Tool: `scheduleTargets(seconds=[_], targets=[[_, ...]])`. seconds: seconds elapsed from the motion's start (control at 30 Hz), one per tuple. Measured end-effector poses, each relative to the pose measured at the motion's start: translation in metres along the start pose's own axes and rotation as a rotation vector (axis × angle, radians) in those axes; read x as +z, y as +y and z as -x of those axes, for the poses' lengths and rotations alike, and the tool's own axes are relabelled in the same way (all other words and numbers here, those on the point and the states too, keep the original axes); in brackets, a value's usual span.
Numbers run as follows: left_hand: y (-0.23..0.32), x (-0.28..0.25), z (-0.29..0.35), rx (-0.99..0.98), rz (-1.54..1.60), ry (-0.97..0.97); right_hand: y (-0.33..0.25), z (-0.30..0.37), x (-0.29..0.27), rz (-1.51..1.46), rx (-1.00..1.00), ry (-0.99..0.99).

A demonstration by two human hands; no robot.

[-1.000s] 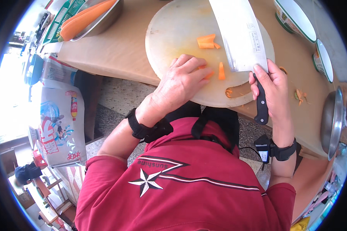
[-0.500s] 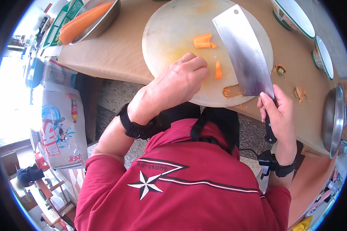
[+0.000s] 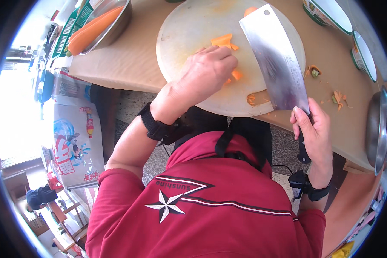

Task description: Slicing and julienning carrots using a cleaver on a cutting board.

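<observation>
My right hand (image 3: 314, 129) grips a cleaver (image 3: 279, 60) by its black handle, its broad blade lying slantwise over the right part of the round white cutting board (image 3: 180, 26). Over the board's middle, my left hand (image 3: 210, 71) is closed with fingertips curled down; whatever they hold is hidden. Orange carrot pieces (image 3: 237, 75) peek out right beside those fingers. Just beyond the knuckles lie more cut carrot pieces (image 3: 222, 41). A rounded carrot end (image 3: 249, 10) shows at the far side, partly behind the blade.
At far left, whole carrots (image 3: 96, 30) rest in a metal bowl (image 3: 124, 19) beside a green basket (image 3: 71, 28). Two green-rimmed bowls (image 3: 331, 15) and a metal basin (image 3: 378, 129) line the right. Carrot scraps (image 3: 339, 99) lie on the brown tabletop (image 3: 327, 86).
My left hand has shifted slightly right, over the lone carrot piece, now partly covered. The cleaver has barely moved; the rounded carrot end has come into sight.
</observation>
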State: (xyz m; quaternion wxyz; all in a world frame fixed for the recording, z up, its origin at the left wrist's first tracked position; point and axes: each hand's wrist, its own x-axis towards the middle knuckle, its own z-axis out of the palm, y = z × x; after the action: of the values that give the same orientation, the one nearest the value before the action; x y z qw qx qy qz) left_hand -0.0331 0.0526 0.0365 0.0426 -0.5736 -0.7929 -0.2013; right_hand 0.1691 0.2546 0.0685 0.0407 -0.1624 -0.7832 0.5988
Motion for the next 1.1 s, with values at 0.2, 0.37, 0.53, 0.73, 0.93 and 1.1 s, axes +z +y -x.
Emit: scheduleTargets(seconds=[0.2,0.37,0.53,0.73,0.93,1.1], targets=[[-0.005,-0.006,0.005,-0.089,0.160,0.150,0.000,0.000,0.001,-0.032,-0.007,0.008],[0.001,-0.005,-0.001,-0.066,0.146,0.082,-0.002,-0.001,0.003,0.000,-0.020,0.006],[-0.001,-0.006,-0.010,-0.075,0.123,-0.046,-0.005,0.003,0.003,0.021,-0.013,0.004],[-0.008,-0.020,-0.005,-0.104,0.229,0.057,-0.006,0.005,0.003,0.001,0.019,0.011],[-0.004,-0.042,0.011,-0.223,0.306,-0.039,-0.008,0.005,0.003,0.038,0.014,0.011],[-0.005,-0.024,0.018,-0.132,0.275,-0.047,-0.011,0.006,0.003,0.057,0.004,-0.002]])
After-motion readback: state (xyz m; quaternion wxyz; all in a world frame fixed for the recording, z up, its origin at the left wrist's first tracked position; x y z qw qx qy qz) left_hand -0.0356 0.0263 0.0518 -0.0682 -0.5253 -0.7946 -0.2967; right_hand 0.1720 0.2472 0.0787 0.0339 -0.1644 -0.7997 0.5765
